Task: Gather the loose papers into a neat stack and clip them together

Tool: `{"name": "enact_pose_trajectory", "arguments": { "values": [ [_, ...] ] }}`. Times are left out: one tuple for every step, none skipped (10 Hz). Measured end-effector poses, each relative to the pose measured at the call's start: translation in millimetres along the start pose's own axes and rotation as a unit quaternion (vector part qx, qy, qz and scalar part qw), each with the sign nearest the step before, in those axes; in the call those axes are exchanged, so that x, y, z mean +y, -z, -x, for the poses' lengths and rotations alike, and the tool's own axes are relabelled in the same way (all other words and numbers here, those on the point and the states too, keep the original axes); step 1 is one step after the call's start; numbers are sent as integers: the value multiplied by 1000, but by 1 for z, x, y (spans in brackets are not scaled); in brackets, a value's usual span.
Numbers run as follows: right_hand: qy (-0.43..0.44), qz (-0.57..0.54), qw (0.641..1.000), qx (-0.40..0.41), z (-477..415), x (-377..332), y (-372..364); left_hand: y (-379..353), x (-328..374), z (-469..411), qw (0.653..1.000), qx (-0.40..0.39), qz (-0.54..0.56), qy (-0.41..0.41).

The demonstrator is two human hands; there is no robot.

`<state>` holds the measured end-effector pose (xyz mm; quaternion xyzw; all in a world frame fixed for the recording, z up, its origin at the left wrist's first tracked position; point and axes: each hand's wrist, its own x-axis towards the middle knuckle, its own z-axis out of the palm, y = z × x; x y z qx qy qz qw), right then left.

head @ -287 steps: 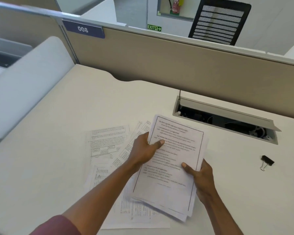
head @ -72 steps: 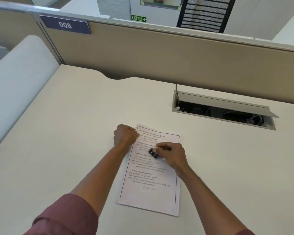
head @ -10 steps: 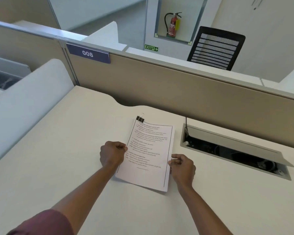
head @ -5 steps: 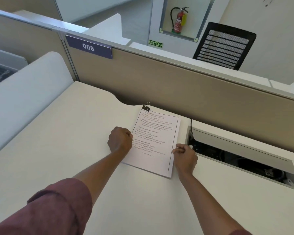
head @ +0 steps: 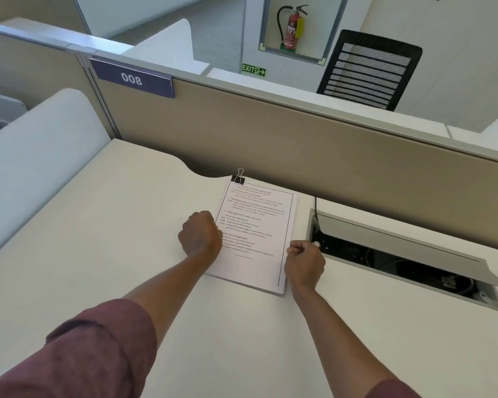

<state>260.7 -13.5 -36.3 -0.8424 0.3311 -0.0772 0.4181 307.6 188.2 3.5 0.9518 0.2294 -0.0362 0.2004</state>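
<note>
We note the left hand (head: 200, 234) curled into a fist on the paper stack's (head: 256, 234) left edge, and the right hand (head: 304, 261) pinching its right edge. The stack lies flat on the desk (head: 112, 225). A black binder clip (head: 238, 178) grips its far left corner, beside the partition (head: 270, 145).

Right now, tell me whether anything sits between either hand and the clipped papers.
Nothing visible does. The left hand rests curled against the left edge of the paper stack, the right hand against its right edge. The binder clip grips the far left corner.
</note>
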Motion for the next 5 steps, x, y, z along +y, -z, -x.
{"name": "enact_pose_trajectory", "arguments": {
  "values": [
    [7,21,1000,-9,1,-4,4,-1,-1,-1,1000,-6,-7,-6],
    [15,31,999,-14,1,-7,6,-3,-1,0,999,-15,-35,-33],
    [29,42,998,-25,2,-7,11,-1,0,4,997,-28,-49,-51],
    [52,46,997,-32,4,0,16,0,-1,9,994,-20,-80,-73],
    [59,66,996,-27,10,6,25,1,3,23,987,14,-133,-94]
  ]
}}
